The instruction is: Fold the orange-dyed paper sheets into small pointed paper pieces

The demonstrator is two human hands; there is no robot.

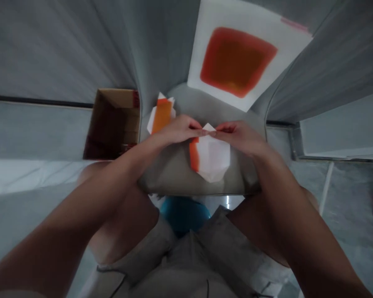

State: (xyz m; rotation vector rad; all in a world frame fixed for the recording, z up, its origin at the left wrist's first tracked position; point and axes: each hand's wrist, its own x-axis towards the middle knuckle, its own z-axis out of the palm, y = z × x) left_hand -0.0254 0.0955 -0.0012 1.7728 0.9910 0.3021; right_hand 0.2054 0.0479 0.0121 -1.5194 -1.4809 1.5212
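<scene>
Folded paper (211,159) resting on a grey chair seat (169,171)

White with an orange patch on its left side, it is lying near the middle of the seat, its pointed tip facing the backrest. The left hand (186,128) and right hand (238,134) are closing on it together, thumbs and fingers pinching just below that tip.

A second folded piece (162,116) in orange and white is sitting beside the left hand. Behind, a white sheet (236,62) bearing an orange square is leaning against the backrest. An open cardboard box (117,99) is standing left of the chair; grey cloth (49,45) is hanging beyond it, and grey flooring (345,190) is stretching around. Something blue (185,213) is showing below the seat's front edge.

Red printing is marking the box's corner, but it is appearing too blurred to read.
</scene>
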